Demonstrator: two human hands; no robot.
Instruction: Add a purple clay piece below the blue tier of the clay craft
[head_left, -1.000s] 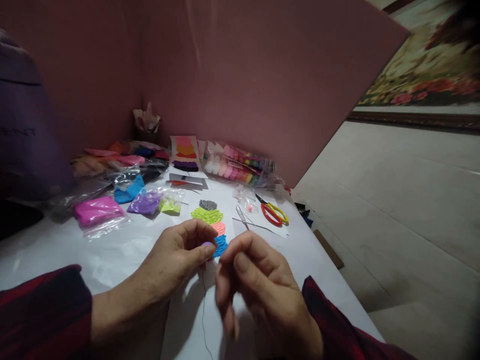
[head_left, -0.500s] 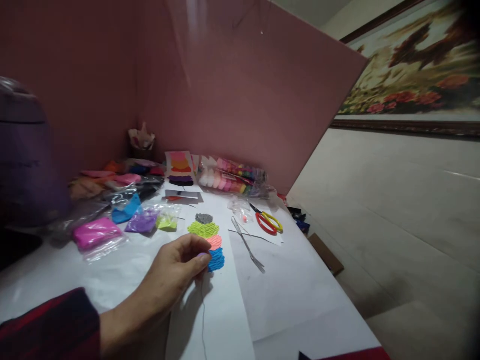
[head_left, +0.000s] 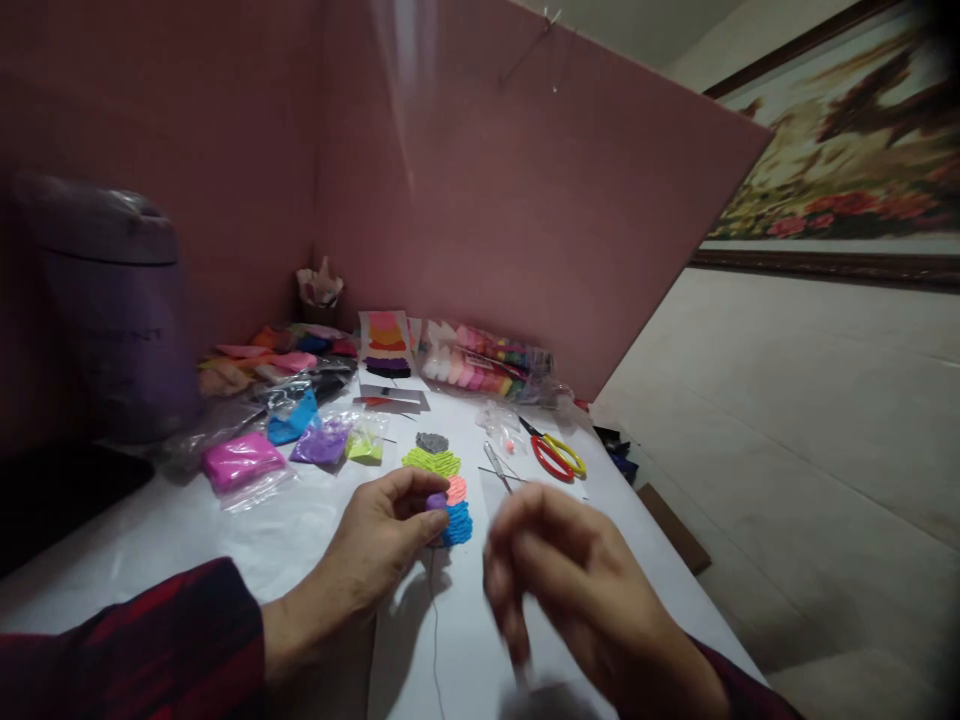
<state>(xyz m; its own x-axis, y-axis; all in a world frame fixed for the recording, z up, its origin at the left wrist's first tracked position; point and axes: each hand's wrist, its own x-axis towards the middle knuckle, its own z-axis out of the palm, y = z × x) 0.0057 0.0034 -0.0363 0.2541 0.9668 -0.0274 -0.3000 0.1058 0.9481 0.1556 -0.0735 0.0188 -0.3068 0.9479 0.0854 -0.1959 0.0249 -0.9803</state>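
Observation:
Between the thumb and fingers of my left hand (head_left: 390,525) is a small lump of purple clay (head_left: 436,502). It is held over the left side of a textured clay picture on a white sheet. The picture has a grey patch (head_left: 432,442), a lime-green patch (head_left: 431,461), a coral patch (head_left: 456,490) and a blue patch (head_left: 458,524); a thin drawn line (head_left: 435,630) runs down below. My right hand (head_left: 570,590) hovers nearer to me, fingers bent and blurred, so any hold cannot be made out. It hides part of a slim metal tool (head_left: 493,459).
Red-and-yellow-handled scissors (head_left: 553,458) lie at the right. Bags of pink (head_left: 244,463), purple (head_left: 322,441) and lime clay (head_left: 365,447) sit at the left, near a purple container (head_left: 120,330). A layered-colour card (head_left: 386,345) and a clay pack (head_left: 480,362) stand against the pink panel.
My right hand has come into view from the lower right, across the metal tool. My left hand still holds the purple clay near the picture. The whole view has shifted slightly.

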